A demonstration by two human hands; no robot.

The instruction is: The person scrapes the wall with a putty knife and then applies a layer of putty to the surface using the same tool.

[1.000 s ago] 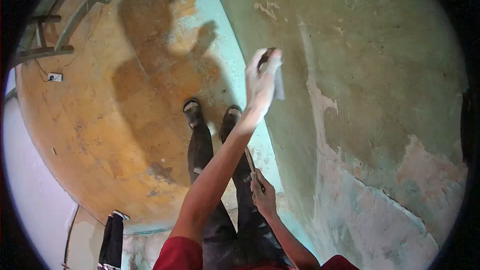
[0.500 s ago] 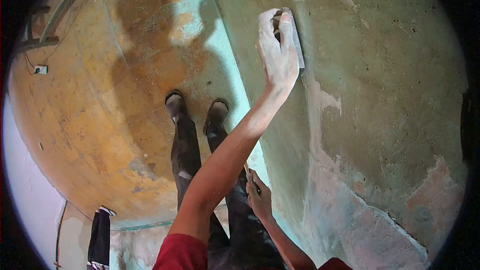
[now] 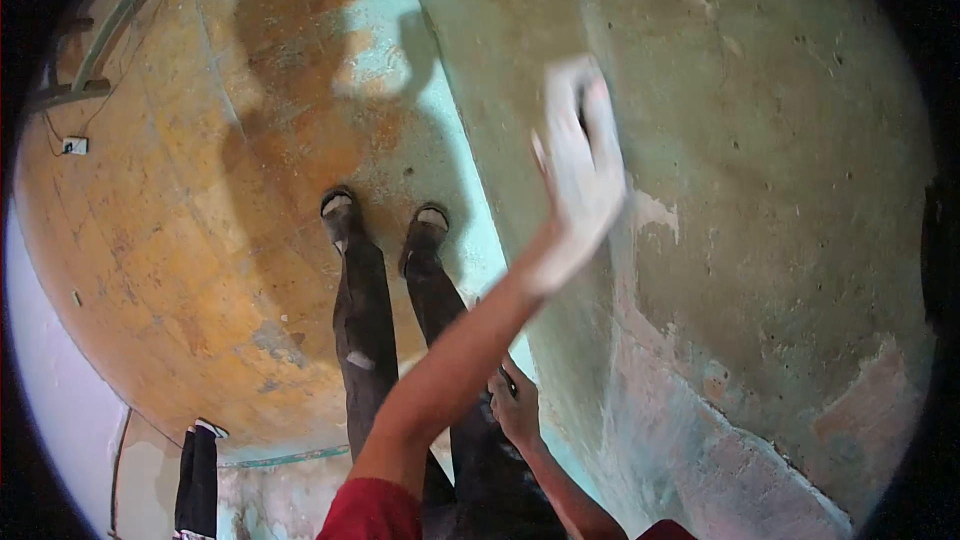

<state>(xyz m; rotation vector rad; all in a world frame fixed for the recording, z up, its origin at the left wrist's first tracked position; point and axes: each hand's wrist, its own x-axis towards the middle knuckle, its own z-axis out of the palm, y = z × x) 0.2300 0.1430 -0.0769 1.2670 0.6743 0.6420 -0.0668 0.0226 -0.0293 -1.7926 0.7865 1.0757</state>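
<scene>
My left hand (image 3: 580, 145), coated in white powder, is at the greenish-brown wall (image 3: 760, 140) and smeared by motion. Its fingers are curled round a flat scraper, whose pale straight edge showed a moment ago; now the hand hides it. A faint pale streak runs along the wall beside the hand. Lower down, in front of my dark trousers, my right hand (image 3: 516, 415) is closed round the dark handle of a tool. My left forearm covers the rest of that tool, so its kind does not show.
Bare patches and a ragged plaster edge (image 3: 740, 420) mark the lower wall. My feet stand on an orange floor (image 3: 150, 270) with a pale strip along the wall. A wooden frame (image 3: 110, 30) and a white socket block (image 3: 75, 145) lie upper left. Another person's legs (image 3: 197, 480) show lower left.
My left hand has slid down along the wall, towards me, and its wrist has turned; the scraper's edge has gone out of sight. My right hand has hardly moved. The view has shifted slightly.
</scene>
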